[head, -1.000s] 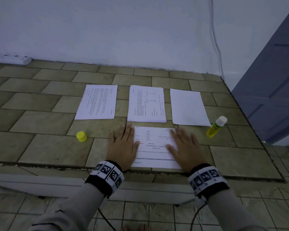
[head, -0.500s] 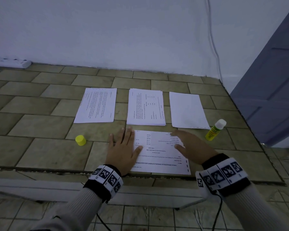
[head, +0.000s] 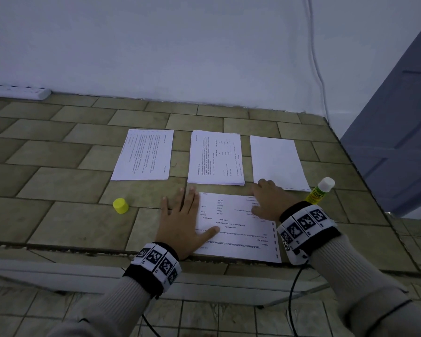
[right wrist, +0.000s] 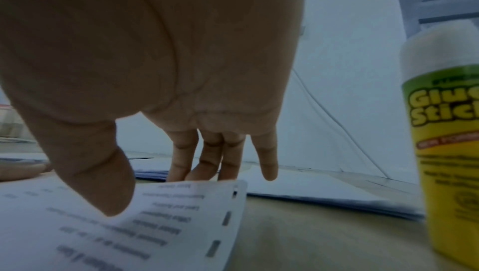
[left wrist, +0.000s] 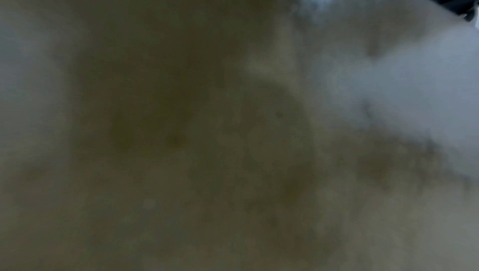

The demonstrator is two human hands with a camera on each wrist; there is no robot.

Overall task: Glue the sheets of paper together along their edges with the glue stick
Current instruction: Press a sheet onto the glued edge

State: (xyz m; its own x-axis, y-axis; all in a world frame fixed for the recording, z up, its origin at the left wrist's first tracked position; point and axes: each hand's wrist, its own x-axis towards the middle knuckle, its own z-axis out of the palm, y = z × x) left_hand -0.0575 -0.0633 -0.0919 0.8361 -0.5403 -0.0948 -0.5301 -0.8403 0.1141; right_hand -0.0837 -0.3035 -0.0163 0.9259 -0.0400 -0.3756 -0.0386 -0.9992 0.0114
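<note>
- Yellow cap: it stands on the tiled desk, well apart from its tube, to the left of your hands. The one container in play is therefore open.
- Left hand: you have it spread flat, fingers straight, palm half on the desk and thumb on the left edge of the near sheet. The left wrist view is dark and blurred and adds nothing.
- Near sheet: it lies printed side up in front of you. I judge it to be a pair just pressed together, though no glue line can be made out.
- Back row: a printed sheet, a printed stack and a blank sheet lie side by side, apart from one another.
- Right hand: it is lifted, fingers loosely extended, tips at the near sheet's far right corner, holding nothing.
- Glue stick: it stands upright just right of your right wrist, white glue exposed. How much remains inside cannot be told.
- Step in hand, by my judgement: pressing is ending.
- Next move: reach right, grip the tube and run it along an edge; keep your left hand down so the paper does not shift.
</note>
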